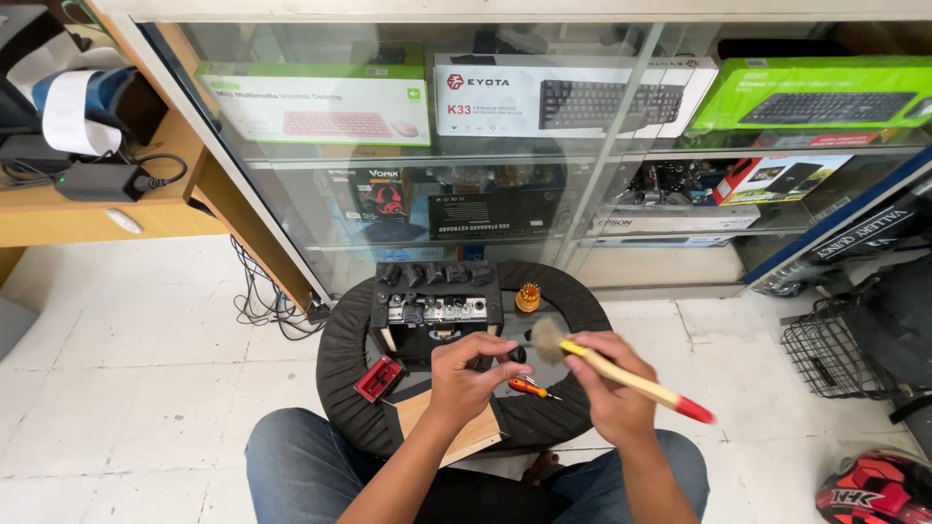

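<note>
My right hand (pixel 614 388) grips a wooden-handled paintbrush (pixel 621 376) with a red end, its bristles pointing left toward my left hand. My left hand (pixel 466 374) is closed around a small dark part, held just above a round black stool (pixel 349 359). On the stool stands a small black amplifier chassis (pixel 435 309) with a row of knobs on top. A small orange screwdriver (pixel 529 388) lies on the stool between my hands. A red screwdriver-bit case (pixel 378 377) rests at the stool's left, and a wooden panel (pixel 456 427) leans at its front edge.
A glass display cabinet (pixel 582 146) with boxed keyboards stands right behind the stool. An orange bit holder (pixel 527 298) sits by the chassis. Cables (pixel 262 301) trail on the tiled floor at left, beside a wooden desk (pixel 97 213). A wire basket (pixel 825 349) and red helmet (pixel 874 490) are at right.
</note>
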